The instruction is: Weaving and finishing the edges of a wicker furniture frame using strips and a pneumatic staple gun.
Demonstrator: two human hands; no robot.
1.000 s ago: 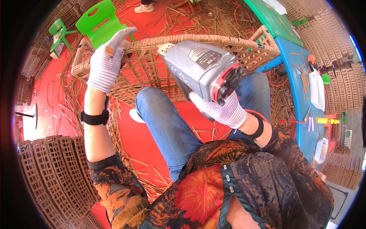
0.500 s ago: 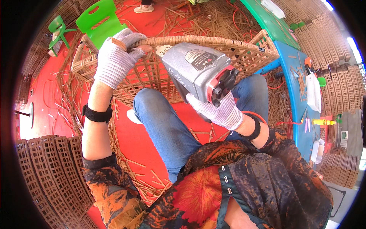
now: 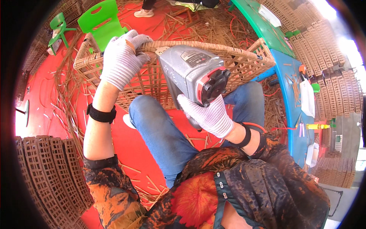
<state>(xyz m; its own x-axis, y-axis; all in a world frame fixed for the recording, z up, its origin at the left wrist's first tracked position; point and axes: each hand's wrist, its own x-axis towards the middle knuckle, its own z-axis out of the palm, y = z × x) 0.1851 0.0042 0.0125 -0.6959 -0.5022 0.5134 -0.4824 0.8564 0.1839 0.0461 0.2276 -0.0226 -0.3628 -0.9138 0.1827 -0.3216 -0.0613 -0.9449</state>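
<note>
A large woven wicker basket (image 3: 244,57) rests against my knees, its open side toward me. My left hand (image 3: 121,58), in a white knit glove, grips the basket's braided rim at the upper left. My right hand (image 3: 207,114), also gloved, holds a grey pneumatic nail gun (image 3: 192,72) by its handle. The tool's nose points at the rim just right of my left hand. Its red and black rear cap faces me.
Loose wicker strands (image 3: 202,23) litter the red floor. A green plastic chair (image 3: 103,19) stands behind the basket. A blue and green table (image 3: 289,76) with small tools runs along the right. Stacked woven panels (image 3: 45,171) lie at lower left. Another person's shoe (image 3: 144,12) shows at top.
My left hand has closed down onto the basket rim from a raised, open pose. The nail gun has swung closer to the rim, and the basket has shifted slightly.
</note>
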